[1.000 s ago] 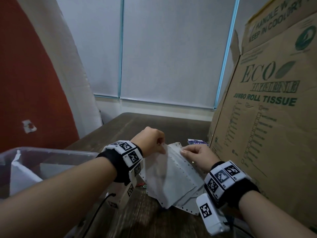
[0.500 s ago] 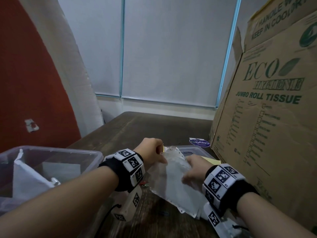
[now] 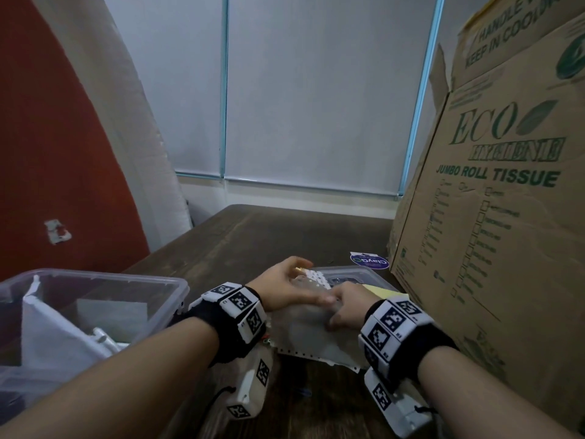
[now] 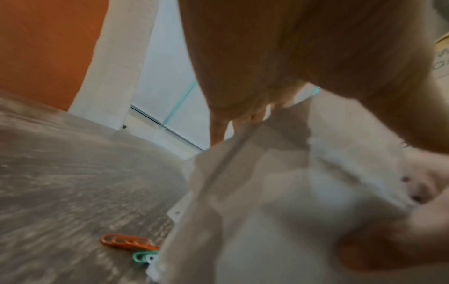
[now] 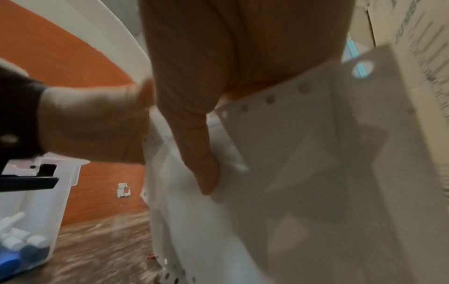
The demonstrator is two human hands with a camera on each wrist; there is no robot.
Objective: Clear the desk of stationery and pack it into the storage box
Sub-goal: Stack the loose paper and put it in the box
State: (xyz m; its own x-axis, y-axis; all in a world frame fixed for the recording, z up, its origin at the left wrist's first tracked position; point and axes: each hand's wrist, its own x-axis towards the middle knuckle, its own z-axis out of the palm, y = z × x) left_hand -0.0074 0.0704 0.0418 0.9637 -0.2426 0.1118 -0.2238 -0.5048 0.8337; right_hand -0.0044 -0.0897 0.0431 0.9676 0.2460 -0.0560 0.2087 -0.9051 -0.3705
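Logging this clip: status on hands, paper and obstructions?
Left hand and right hand both grip the white perforated-edge paper sheets. Clear plastic storage box open at left. Orange paper clip remains on desk.

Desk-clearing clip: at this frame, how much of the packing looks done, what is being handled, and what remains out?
Partly done: the clear plastic storage box already holds white paper and markers. In hand: the left hand and right hand both grip the white hole-punched paper sheets above the dark wooden desk. Left: orange and green paper clips, a yellow pad and a purple sticker.
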